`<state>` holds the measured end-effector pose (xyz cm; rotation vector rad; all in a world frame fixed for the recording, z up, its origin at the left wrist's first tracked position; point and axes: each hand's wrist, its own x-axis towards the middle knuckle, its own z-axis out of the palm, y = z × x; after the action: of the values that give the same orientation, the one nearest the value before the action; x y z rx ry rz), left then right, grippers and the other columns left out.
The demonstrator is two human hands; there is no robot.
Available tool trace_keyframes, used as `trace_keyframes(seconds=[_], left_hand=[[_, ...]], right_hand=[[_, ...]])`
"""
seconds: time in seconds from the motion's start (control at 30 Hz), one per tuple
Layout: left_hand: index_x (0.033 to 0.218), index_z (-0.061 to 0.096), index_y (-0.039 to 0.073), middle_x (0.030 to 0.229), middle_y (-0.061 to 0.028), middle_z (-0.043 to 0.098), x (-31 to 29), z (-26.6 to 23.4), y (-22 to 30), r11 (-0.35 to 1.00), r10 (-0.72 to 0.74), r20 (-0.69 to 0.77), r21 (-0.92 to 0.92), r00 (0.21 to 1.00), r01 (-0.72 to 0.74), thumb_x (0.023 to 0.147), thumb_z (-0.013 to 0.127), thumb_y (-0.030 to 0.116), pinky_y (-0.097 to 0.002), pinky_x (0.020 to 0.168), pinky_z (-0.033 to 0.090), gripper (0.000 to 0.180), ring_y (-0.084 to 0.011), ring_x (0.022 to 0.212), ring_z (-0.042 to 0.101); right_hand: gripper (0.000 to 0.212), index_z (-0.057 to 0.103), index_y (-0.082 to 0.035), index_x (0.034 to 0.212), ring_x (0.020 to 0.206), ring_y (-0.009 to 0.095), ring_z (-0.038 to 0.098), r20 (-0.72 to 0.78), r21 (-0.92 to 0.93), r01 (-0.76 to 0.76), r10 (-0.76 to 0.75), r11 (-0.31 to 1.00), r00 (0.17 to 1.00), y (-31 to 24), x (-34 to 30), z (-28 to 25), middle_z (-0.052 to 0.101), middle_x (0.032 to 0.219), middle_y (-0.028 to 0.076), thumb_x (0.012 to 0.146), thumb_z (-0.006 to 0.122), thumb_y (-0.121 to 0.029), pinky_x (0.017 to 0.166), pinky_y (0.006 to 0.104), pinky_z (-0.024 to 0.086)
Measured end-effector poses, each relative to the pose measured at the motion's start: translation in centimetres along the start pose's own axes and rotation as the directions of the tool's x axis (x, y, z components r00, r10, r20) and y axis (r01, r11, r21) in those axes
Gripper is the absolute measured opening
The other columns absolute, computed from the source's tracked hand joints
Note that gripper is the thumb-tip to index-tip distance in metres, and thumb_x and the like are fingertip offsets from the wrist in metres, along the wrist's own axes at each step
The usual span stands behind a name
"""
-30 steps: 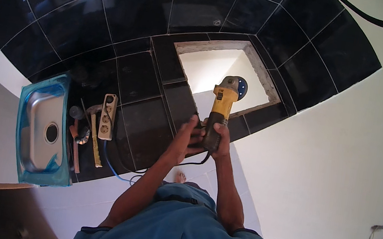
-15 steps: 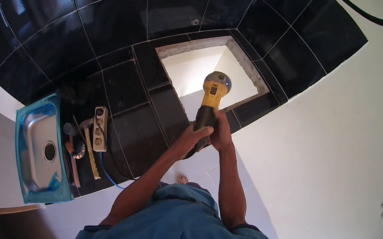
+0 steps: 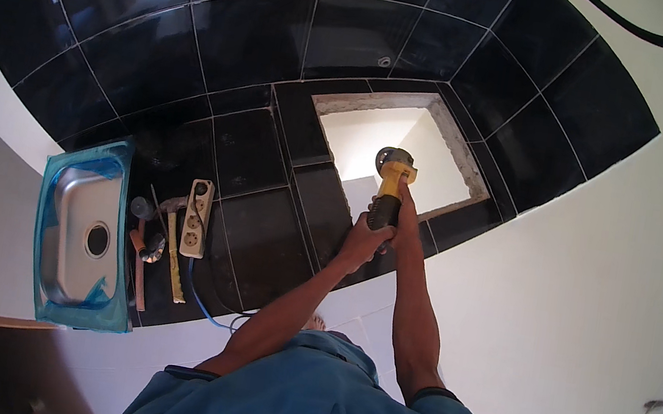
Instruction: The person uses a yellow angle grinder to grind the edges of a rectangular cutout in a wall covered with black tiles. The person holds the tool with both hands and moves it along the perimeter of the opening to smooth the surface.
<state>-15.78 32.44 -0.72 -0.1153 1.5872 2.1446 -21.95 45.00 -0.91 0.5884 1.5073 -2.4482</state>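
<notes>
Both my hands grip a yellow and black angle grinder (image 3: 394, 184). My left hand (image 3: 363, 244) is wrapped around the black rear part of its body. My right hand (image 3: 406, 222) holds it from the right side, fingers reaching up toward the yellow front. The grinder's round head points away from me, over a square cut-out with a rough pale rim (image 3: 475, 171) in the black tiled counter (image 3: 264, 227). Through the cut-out a bright white space shows below. I cannot tell whether the disc touches the edge.
At the left of the counter lies a steel sink (image 3: 78, 242) with blue film around its rim. Beside it are a hammer (image 3: 174, 256), other hand tools and a white power strip (image 3: 196, 221). A blue cable (image 3: 202, 297) runs toward me. Black tiled walls (image 3: 259, 33) stand behind.
The grinder has turned, so its head now shows from another side. My right hand has slid forward along it. The whole view has shifted, moving the counter rightward in the picture.
</notes>
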Motion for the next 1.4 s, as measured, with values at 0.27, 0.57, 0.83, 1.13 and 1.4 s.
trace_keyframes(seconds=[0.27, 0.57, 0.83, 1.13, 1.4], left_hand=[[0.137, 0.043, -0.005, 0.097, -0.0118, 0.069, 0.3, -0.3, -1.3, 0.990, 0.098, -0.042, 0.104, 0.994, -0.093, 0.085, 0.078, 0.034, -0.0302, 0.065, 0.057, 0.073, -0.0162, 0.071, 0.068], [0.138, 0.043, -0.007, 0.091, -0.0151, 0.070, 0.5, 0.9, -3.1, 0.921, 0.218, -0.156, 0.360, 0.963, -0.150, 0.083, 0.080, 0.032, -0.0332, 0.066, 0.057, 0.078, -0.0183, 0.071, 0.070], [0.144, 0.036, -0.010, 0.100, -0.0211, 0.071, 0.6, 1.1, -2.3, 0.917, 0.215, -0.123, 0.368, 0.969, -0.157, 0.084, 0.079, 0.037, -0.0376, 0.077, 0.060, 0.088, -0.0266, 0.084, 0.074], [0.144, 0.036, -0.011, 0.124, -0.0295, 0.067, -0.7, 1.7, -1.2, 0.894, 0.238, -0.108, 0.413, 0.965, -0.174, 0.084, 0.080, 0.040, -0.0432, 0.099, 0.055, 0.090, -0.0388, 0.116, 0.069], [0.144, 0.035, -0.013, 0.126, -0.0318, 0.065, -0.6, 1.5, -1.4, 0.906, 0.245, -0.120, 0.383, 0.962, -0.182, 0.085, 0.079, 0.039, -0.0443, 0.100, 0.054, 0.090, -0.0407, 0.118, 0.068]], right_hand=[[0.067, 0.057, -0.004, 0.121, 0.073, 0.024, 0.071, 0.003, -0.008, 0.045, -0.045, 0.999, 0.999, -1.0, -1.7, 1.2, 0.069, 0.089, 0.014, 0.098, 0.056, -0.068, 0.065, 0.0366, 0.063], [0.071, 0.056, -0.004, 0.125, 0.076, 0.025, 0.072, 0.038, 0.068, 0.047, -0.050, 0.997, 0.998, -0.3, -2.5, -0.2, 0.068, 0.090, 0.014, 0.098, 0.054, -0.070, 0.067, 0.0365, 0.063], [0.071, 0.056, -0.004, 0.122, 0.073, 0.025, 0.072, 0.057, 0.105, 0.033, -0.040, 0.994, 0.998, -0.4, -2.1, -0.3, 0.068, 0.086, 0.014, 0.097, 0.056, -0.071, 0.065, 0.0365, 0.063], [0.072, 0.056, -0.004, 0.120, 0.070, 0.025, 0.071, 0.053, 0.116, 0.060, -0.067, 0.991, 0.996, -0.3, -2.2, -0.8, 0.067, 0.082, 0.014, 0.097, 0.054, -0.072, 0.064, 0.0369, 0.063], [0.075, 0.055, -0.004, 0.120, 0.066, 0.024, 0.070, 0.023, 0.065, 0.003, -0.004, 0.998, 1.000, -0.6, -2.1, -0.3, 0.067, 0.081, 0.014, 0.095, 0.055, -0.075, 0.061, 0.0355, 0.063]])
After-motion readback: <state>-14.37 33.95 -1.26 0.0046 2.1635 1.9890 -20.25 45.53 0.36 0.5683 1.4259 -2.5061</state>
